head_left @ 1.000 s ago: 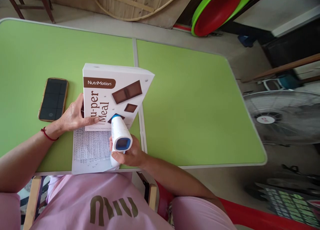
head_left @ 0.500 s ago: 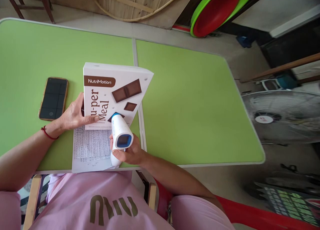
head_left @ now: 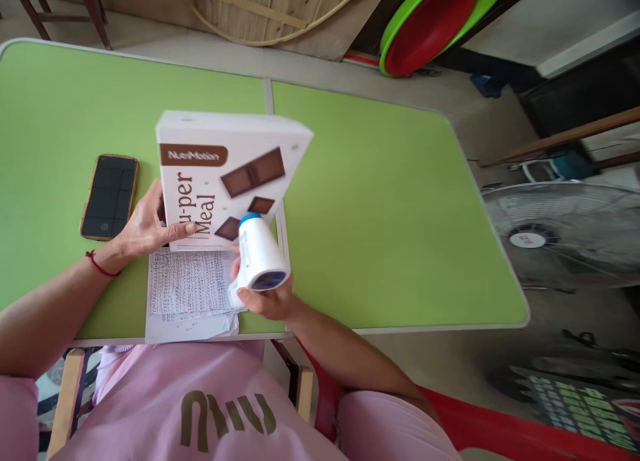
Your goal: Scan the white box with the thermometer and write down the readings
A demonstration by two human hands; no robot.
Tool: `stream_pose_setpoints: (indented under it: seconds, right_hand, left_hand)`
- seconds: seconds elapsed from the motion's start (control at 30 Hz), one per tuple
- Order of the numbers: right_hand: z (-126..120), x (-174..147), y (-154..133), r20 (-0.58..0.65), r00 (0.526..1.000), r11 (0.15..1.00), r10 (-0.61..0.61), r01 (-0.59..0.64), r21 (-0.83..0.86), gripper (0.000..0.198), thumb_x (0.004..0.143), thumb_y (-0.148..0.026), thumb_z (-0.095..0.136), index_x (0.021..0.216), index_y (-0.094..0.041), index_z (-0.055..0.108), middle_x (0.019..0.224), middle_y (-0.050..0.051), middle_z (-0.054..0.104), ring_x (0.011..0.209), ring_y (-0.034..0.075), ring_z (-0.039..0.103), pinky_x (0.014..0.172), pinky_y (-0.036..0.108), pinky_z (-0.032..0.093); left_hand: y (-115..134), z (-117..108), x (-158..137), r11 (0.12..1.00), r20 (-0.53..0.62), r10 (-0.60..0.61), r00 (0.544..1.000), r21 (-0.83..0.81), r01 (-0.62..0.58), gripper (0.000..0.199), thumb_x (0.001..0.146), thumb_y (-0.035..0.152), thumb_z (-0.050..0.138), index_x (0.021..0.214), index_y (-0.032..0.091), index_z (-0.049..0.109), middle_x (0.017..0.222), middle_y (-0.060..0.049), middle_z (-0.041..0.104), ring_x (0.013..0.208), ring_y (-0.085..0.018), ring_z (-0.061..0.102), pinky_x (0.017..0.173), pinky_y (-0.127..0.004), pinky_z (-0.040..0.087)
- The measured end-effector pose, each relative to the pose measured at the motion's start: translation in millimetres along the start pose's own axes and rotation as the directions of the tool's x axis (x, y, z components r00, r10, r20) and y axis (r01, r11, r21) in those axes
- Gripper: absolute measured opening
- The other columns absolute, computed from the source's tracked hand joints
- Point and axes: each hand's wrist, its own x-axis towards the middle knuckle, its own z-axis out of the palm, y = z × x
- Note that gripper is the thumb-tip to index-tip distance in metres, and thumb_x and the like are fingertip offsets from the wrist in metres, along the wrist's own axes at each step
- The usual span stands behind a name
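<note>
My left hand grips the lower left side of a white cardboard box printed with "NutriMotion" and brown chocolate pieces. The thumb lies on the front face; the other fingers are hidden behind the box. The box is held tilted above the table. My right hand is wrapped round the handle of a white and blue infrared thermometer. Its blue front end points at the lower right of the box, and its display is seen at a steep slant. Handwritten paper sheets lie under the box at the table's near edge.
A phone in a tan case lies on the green table, left of the box. Beyond the table's right edge stands a fan. Red and green basins lean at the back. A red chair is at the lower right.
The thermometer has moved right and slightly up, its display turning away from view. The box has risen a little and its top edge shows more. Both hands keep their hold.
</note>
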Motion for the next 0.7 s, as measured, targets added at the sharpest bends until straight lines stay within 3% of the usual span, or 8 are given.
stream_pose_setpoints:
  seconds: [0.07, 0.1, 0.17, 0.23, 0.3, 0.43, 0.6, 0.7]
  right_hand:
    - [-10.5, 4.9, 5.1, -0.138, 0.986, 0.990, -0.091, 0.075, -0.116, 0.026, 0.077, -0.048, 0.060, 0.085, -0.024, 0.054, 0.063, 0.000, 0.050, 0.057, 0.017, 0.051, 0.053, 0.035, 0.049]
    - [-17.1, 8.6, 7.8, -0.233, 0.957, 0.972, -0.173, 0.128, -0.197, 0.027, 0.080, -0.051, 0.057, 0.084, -0.024, 0.054, 0.062, 0.001, 0.049, 0.058, 0.018, 0.051, 0.053, 0.035, 0.049]
    - [-31.9, 17.8, 13.7, -0.324, 0.910, 0.910, -0.260, 0.118, -0.397, 0.020, 0.087, -0.044, 0.053, 0.086, -0.024, 0.055, 0.070, 0.004, 0.054, 0.067, 0.020, 0.055, 0.062, 0.038, 0.051]
    - [-47.0, 27.0, 20.9, -0.371, 0.865, 0.797, -0.338, 0.053, -0.602, 0.025, 0.088, -0.043, 0.055, 0.099, -0.021, 0.059, 0.084, 0.008, 0.057, 0.075, 0.021, 0.056, 0.066, 0.039, 0.051]
    - [-59.8, 33.4, 29.2, -0.363, 0.876, 0.676, -0.318, -0.059, -0.734, 0.043, 0.089, -0.044, 0.055, 0.120, -0.015, 0.058, 0.094, 0.013, 0.061, 0.084, 0.025, 0.058, 0.071, 0.041, 0.051]
    - [-71.0, 35.5, 41.5, -0.280, 0.937, 0.481, -0.211, -0.150, -0.864, 0.038, 0.091, -0.037, 0.054, 0.123, -0.016, 0.060, 0.100, 0.014, 0.066, 0.093, 0.028, 0.057, 0.083, 0.046, 0.046]
    - [-66.1, 31.8, 36.7, -0.296, 0.932, 0.388, -0.209, -0.198, -0.900, 0.034, 0.087, -0.028, 0.061, 0.119, -0.018, 0.062, 0.106, 0.014, 0.065, 0.099, 0.030, 0.055, 0.090, 0.050, 0.041]
    - [-55.4, 30.7, 26.5, -0.296, 0.902, 0.350, -0.314, -0.180, -0.919, 0.032, 0.086, -0.028, 0.063, 0.116, -0.017, 0.065, 0.110, 0.016, 0.059, 0.103, 0.031, 0.053, 0.092, 0.051, 0.041]
  left_hand:
    - [1.7, 0.4, 2.0, 0.997, -0.077, 0.074, 0.994, 0.007, -0.074, 0.059, 0.071, 0.053, 0.082, 0.109, 0.015, 0.059, 0.119, -0.015, 0.061, 0.113, -0.036, 0.058, 0.095, -0.055, 0.050]
    - [2.2, 0.2, 3.4, 0.994, -0.129, 0.107, 0.986, 0.008, -0.107, 0.058, 0.072, 0.055, 0.081, 0.108, 0.015, 0.059, 0.119, -0.015, 0.061, 0.115, -0.036, 0.057, 0.098, -0.055, 0.048]
    - [1.7, -1.3, 6.5, 0.989, -0.226, 0.149, 0.963, 0.047, -0.142, 0.061, 0.072, 0.057, 0.081, 0.111, 0.015, 0.057, 0.117, -0.012, 0.062, 0.118, -0.035, 0.055, 0.103, -0.056, 0.044]
    - [-1.0, -4.1, 9.3, 0.982, -0.283, 0.185, 0.941, 0.096, -0.164, 0.070, 0.072, 0.058, 0.082, 0.119, 0.014, 0.053, 0.116, -0.008, 0.062, 0.123, -0.034, 0.052, 0.108, -0.056, 0.039]
    - [-5.1, -7.0, 11.4, 0.973, -0.294, 0.221, 0.930, 0.129, -0.190, 0.076, 0.072, 0.056, 0.082, 0.126, 0.014, 0.048, 0.117, -0.006, 0.060, 0.125, -0.033, 0.050, 0.110, -0.056, 0.036]
    - [-11.2, -8.9, 12.7, 0.965, -0.273, 0.236, 0.933, 0.178, -0.193, 0.073, 0.076, 0.050, 0.081, 0.130, 0.019, 0.043, 0.129, -0.010, 0.054, 0.127, -0.032, 0.049, 0.106, -0.054, 0.042]
    - [-12.2, -7.9, 12.0, 0.967, -0.235, 0.189, 0.953, 0.215, -0.138, 0.077, 0.077, 0.053, 0.078, 0.136, 0.023, 0.038, 0.136, -0.014, 0.045, 0.127, -0.035, 0.046, 0.098, -0.050, 0.049]
    - [-17.6, -10.6, 12.2, 0.949, -0.261, 0.181, 0.948, 0.298, -0.099, 0.080, 0.077, 0.051, 0.078, 0.139, 0.022, 0.037, 0.133, -0.015, 0.047, 0.125, -0.036, 0.046, 0.098, -0.051, 0.049]
